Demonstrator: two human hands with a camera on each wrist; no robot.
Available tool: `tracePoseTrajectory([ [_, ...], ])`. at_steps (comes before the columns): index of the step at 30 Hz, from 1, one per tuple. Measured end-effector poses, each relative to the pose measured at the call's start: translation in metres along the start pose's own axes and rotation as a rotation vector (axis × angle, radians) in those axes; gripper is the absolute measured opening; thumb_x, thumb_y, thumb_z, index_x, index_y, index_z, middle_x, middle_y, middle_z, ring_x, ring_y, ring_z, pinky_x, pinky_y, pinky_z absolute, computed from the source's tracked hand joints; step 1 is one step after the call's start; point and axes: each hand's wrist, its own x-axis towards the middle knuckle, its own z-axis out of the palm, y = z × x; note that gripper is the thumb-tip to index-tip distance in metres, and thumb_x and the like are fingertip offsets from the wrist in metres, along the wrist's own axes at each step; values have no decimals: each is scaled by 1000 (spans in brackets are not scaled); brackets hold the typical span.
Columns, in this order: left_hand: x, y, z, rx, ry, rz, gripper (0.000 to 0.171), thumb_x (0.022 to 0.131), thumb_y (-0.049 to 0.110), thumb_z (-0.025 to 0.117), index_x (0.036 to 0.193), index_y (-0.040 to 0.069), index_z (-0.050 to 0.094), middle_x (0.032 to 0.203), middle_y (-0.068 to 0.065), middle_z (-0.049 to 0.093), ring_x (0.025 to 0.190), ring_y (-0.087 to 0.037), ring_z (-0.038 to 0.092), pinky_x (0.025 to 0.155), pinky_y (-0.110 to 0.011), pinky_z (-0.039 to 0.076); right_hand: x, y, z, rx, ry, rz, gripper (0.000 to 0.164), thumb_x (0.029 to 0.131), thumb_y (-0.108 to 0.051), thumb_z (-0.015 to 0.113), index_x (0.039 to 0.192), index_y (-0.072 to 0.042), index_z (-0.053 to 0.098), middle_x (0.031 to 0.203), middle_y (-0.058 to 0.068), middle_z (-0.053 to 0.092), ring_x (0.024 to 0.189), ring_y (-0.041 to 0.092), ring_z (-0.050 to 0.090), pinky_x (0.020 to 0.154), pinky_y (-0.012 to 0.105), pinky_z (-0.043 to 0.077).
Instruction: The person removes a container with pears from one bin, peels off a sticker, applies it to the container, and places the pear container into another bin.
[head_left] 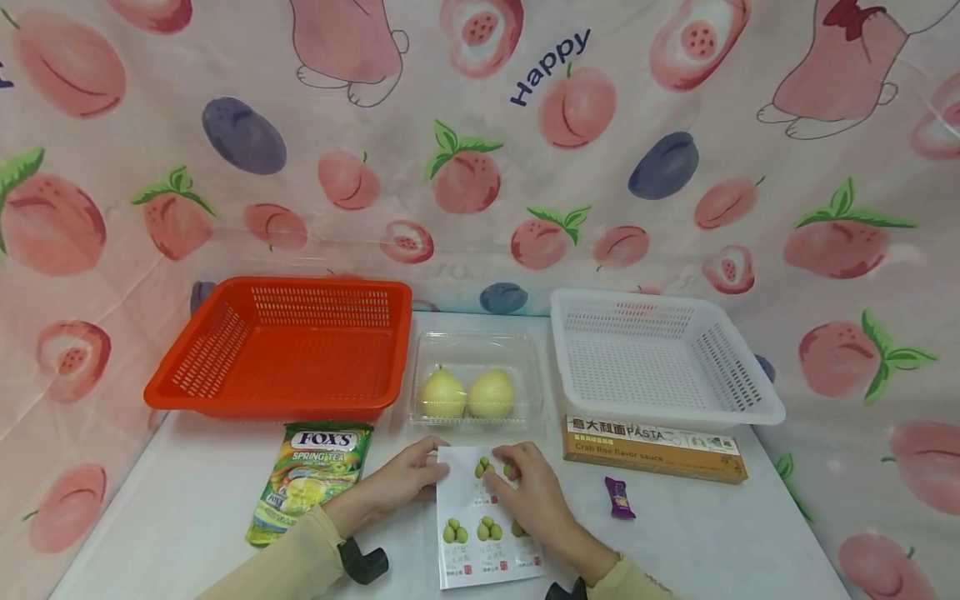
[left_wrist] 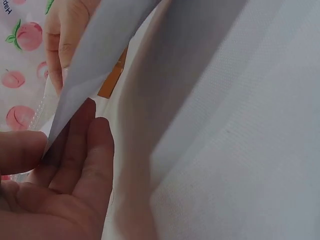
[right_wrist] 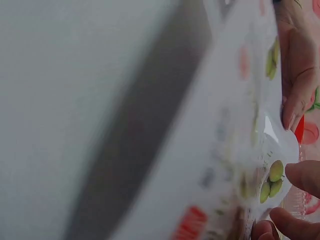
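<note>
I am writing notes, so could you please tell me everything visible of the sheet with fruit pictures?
The sheet is white, rectangular and looks like thin, glossy paper. Its front carries two rows of green fruit prints with small lettering and red marks; its back looks plain. It is tilted up from the white table, in front of the clear box. The left hand pinches its upper left edge; the right hand touches its upper right part, covering some prints.

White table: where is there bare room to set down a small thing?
Bare table lies in front of the pasta box, right of the purple packet; another patch lies left of the Fox's bag. The middle is crowded: left hand, right hand and printed sheet lie before the clear container.
</note>
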Motion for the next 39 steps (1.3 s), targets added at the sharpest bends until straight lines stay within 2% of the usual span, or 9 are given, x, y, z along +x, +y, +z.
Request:
tracePoseTrajectory([
  [10,-1,1,0,-45,-37,10,32,103,12,48,132,1,40,123,-16,63,110,-28,61,95,-41,49,-1,-2,3,-21,3,-48,41,86,-38,75,120,-17,64,94,-3,46,82,15,46,63,23,41],
  [16,-1,0,0,-84,-45,17,32,104,10,44,133,0,37,129,-17,58,114,-29,59,95,-41,49,-1,-3,3,-8,-2,-66,45,86,-35,75,126,-20,63,100,-3,47,83,16,46,64,23,41],
  [24,1,-2,4,-156,-25,16,35,101,6,39,136,0,32,136,-18,50,120,-29,55,96,-41,48,-1,-2,5,-31,-15,-87,54,85,-33,78,134,-19,58,105,-4,45,83,12,43,65,23,42],
  [32,5,-2,4,-140,0,39,38,101,6,40,137,0,33,135,-18,50,119,-28,55,96,-40,48,0,-1,6,-33,17,-135,56,84,-36,78,134,-21,59,109,-7,42,83,10,42,66,22,42],
  [39,5,0,4,-141,-9,59,38,100,6,40,136,1,31,133,-16,52,119,-27,55,97,-39,48,0,0,8,-14,73,-179,52,84,-36,77,131,-20,63,116,-7,43,88,9,45,72,23,45],
])
